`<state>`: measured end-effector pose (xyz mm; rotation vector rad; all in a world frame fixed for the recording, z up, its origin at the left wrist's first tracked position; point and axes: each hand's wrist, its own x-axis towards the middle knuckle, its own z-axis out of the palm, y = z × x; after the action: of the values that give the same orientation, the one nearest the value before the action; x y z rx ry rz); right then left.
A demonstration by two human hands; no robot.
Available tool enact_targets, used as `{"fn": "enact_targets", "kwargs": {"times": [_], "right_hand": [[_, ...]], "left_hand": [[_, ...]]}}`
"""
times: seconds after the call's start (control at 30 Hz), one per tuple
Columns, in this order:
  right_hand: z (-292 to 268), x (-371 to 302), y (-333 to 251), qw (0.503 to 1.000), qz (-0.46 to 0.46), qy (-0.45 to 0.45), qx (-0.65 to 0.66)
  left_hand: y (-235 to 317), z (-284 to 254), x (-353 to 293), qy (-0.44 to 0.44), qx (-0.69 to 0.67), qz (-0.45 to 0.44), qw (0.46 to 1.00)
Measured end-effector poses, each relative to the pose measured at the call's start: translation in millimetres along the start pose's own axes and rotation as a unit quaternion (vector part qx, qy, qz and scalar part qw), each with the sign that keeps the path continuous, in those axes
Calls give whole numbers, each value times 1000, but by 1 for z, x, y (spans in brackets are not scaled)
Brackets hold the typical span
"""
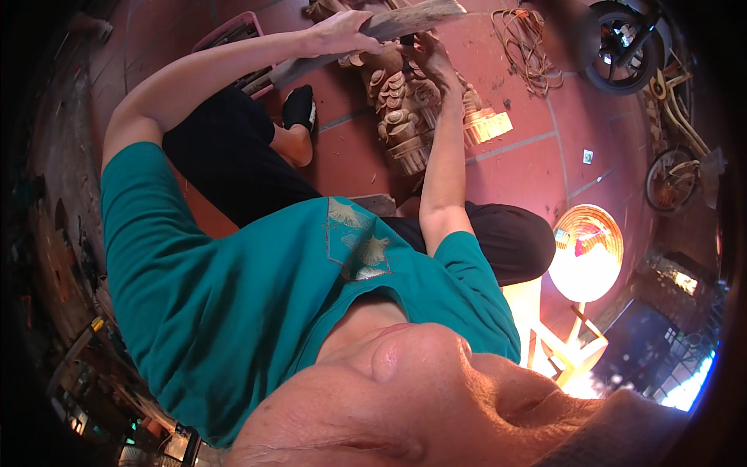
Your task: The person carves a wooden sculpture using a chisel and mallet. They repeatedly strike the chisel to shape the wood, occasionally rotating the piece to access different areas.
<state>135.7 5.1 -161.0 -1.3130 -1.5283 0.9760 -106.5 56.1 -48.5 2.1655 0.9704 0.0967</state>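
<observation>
A long, rough wooden board (pixel 416 19) slants across the top of the head view. My left hand (pixel 342 33) is closed around its middle, with the fingers partly hidden by the wood. Below the board, a carved wooden piece (pixel 401 117) with rounded, scroll-like relief and fluted ends lies on the floor between my legs. Close to its upper end, my right hand (pixel 433 61) has its fingers bent together at the board's lower edge. A small dark thing (pixel 407 40) shows at those fingertips; its kind cannot be made out.
Red floor tiles (pixel 529 167) lie beneath the work. A pink tray (pixel 233 31) with long pieces in it stands at the left. Tangled cord (pixel 525 54) lies at the upper right, near a wheel (pixel 622 47). A round, brightly lit woven hat (pixel 587 241) is beside my right knee.
</observation>
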Motion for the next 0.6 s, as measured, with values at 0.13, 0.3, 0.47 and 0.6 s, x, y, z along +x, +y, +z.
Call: {"fn": "enact_targets", "kwargs": {"times": [0.13, 0.3, 0.47, 0.6], "right_hand": [[-8, 10, 7, 999, -31, -32, 14], [-2, 7, -3, 999, 29, 4, -30], [-2, 9, 4, 999, -12, 9, -33], [2, 7, -4, 994, -16, 111, -13]], "left_hand": [[-2, -5, 3, 107, -27, 68, 992], [-12, 7, 3, 63, 68, 26, 995], [-1, -7, 1, 14, -28, 0, 999], [-4, -13, -3, 69, -42, 24, 996]]}}
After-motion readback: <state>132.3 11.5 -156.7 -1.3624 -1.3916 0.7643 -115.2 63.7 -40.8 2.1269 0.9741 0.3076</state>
